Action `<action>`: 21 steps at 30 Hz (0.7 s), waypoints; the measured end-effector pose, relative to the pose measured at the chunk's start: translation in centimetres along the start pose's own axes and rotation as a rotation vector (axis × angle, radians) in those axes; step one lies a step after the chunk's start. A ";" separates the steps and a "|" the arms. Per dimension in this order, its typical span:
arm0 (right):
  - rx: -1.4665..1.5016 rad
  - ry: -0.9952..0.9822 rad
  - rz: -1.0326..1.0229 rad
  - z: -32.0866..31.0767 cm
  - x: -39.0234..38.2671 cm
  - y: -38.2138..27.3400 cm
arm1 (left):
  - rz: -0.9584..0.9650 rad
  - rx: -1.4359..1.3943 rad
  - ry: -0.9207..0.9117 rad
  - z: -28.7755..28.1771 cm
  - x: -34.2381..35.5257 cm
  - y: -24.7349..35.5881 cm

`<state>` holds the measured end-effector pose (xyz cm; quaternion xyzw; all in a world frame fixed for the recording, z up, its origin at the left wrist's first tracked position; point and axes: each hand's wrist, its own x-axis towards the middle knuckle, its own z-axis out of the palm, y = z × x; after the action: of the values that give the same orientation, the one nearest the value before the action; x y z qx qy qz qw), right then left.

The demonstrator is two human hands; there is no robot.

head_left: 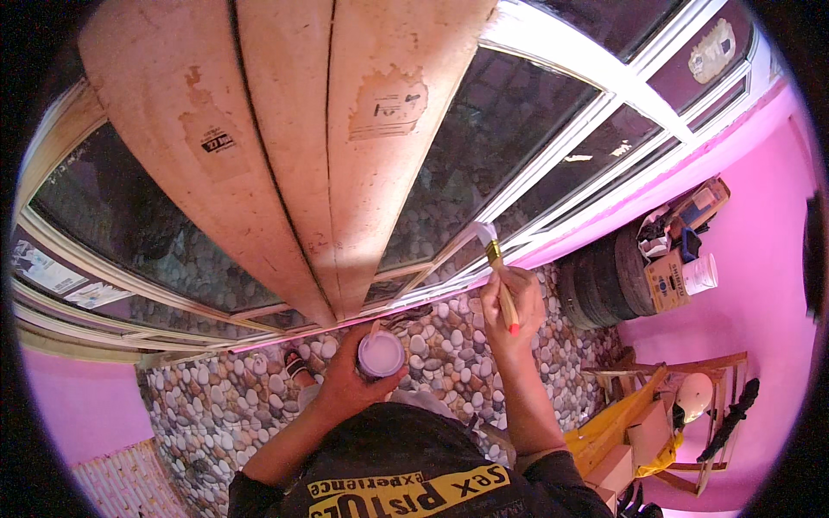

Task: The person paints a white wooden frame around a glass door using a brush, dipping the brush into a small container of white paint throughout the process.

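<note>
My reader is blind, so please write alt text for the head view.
A person's right hand holds a paintbrush near a white window frame, while the left hand holds a cup of pale liquid. Below is a pebble-patterned floor.

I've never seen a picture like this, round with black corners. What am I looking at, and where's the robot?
There's no robot here: these are a person's own bare hands. The camera is worn on the head and looks down; its wide fisheye lens bends straight edges and leaves the corners black.

The left hand holds a small cup of pale liquid. The right hand holds a brush, its bristles at the white window frame; whether they touch it, I can't tell.

Below spreads a pebble-patterned floor. At the right, dark tyres stand by a pink wall.
</note>
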<state>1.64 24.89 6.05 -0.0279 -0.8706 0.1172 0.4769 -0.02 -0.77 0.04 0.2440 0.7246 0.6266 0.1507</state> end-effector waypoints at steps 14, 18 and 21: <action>-0.048 -0.081 0.014 0.7 -0.7 -0.1 | 0.038 -0.003 0.015 -0.3 -0.1 -1.0; -0.035 0.018 -0.006 0.1 0.4 0.1 | 0.045 -0.007 0.013 -0.4 0.0 -0.8; -0.062 0.016 0.001 -0.5 0.9 0.0 | 0.031 -0.043 -0.006 -0.5 0.1 -0.8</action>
<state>1.55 25.08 7.05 -0.0439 -0.8700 0.0903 0.4828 -0.44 -1.20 -0.71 0.2538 0.7067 0.6436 0.1482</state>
